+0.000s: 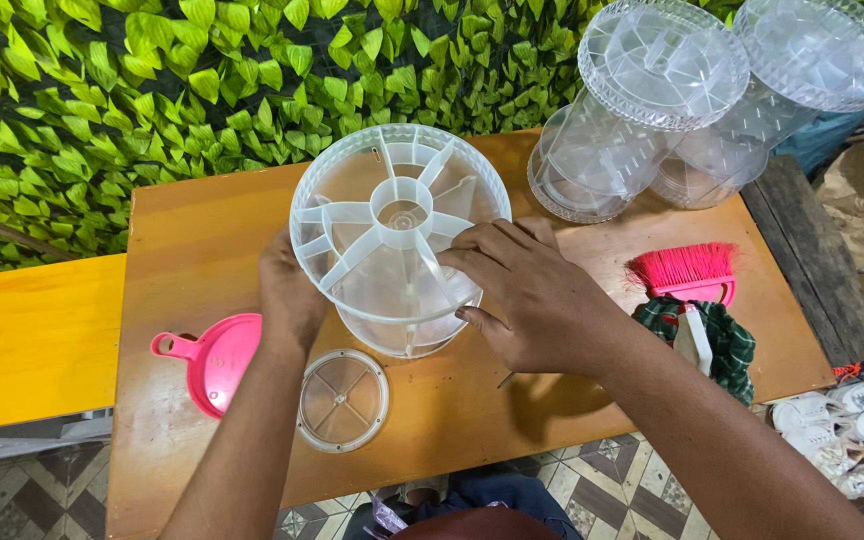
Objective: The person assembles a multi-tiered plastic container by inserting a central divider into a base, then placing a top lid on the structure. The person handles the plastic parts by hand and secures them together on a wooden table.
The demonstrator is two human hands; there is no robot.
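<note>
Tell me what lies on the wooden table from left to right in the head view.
Pink funnel → clear round lid → clear divided container, held by both hands → pink brush on green checked cloth.

Bright even light, sharp focus (edges slightly bowed), soft shadows

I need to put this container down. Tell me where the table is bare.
Bare wood lies at the table's far left corner, above the pink dish, and along the near edge between the small clear lid and the right forearm. The far right is crowded with stacked containers; the brush and cloth fill the right edge.
</note>
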